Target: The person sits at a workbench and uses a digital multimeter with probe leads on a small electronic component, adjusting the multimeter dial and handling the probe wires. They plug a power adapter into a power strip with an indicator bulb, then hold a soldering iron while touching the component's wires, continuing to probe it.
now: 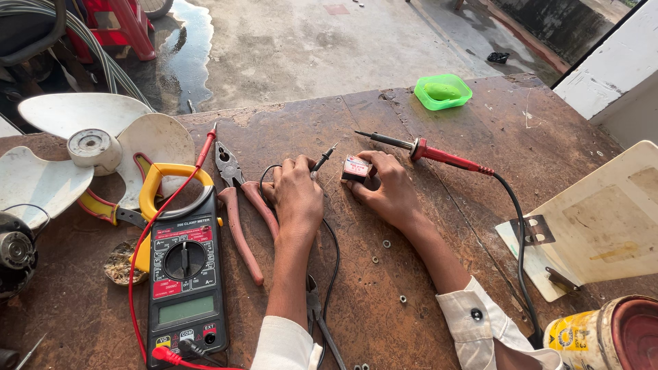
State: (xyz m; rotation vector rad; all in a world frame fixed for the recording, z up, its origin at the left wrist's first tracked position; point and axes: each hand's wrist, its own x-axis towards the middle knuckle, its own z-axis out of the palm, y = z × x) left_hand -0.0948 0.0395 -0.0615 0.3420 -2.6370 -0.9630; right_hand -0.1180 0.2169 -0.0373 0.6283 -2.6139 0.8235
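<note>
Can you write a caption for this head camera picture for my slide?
Left hand holds a black probe, right hand holds a small block beside a clamp meter.

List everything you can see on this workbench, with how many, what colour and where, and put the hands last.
Worn wooden workbench: one, brown, fills the view.
Clamp meter with yellow jaw: one, black and red, front left.
Red test lead: one, runs from the meter up to the pliers.
Pliers with dull red handles: one, beside the meter.
White plastic fan blade: one, far left.
Red-handled soldering iron: one, centre right.
Green plastic tray: one, back edge.
Small red and white block: one, centre.
Black probe: one, centre.
Left hand: holds the probe.
Right hand: grips the block.
</note>
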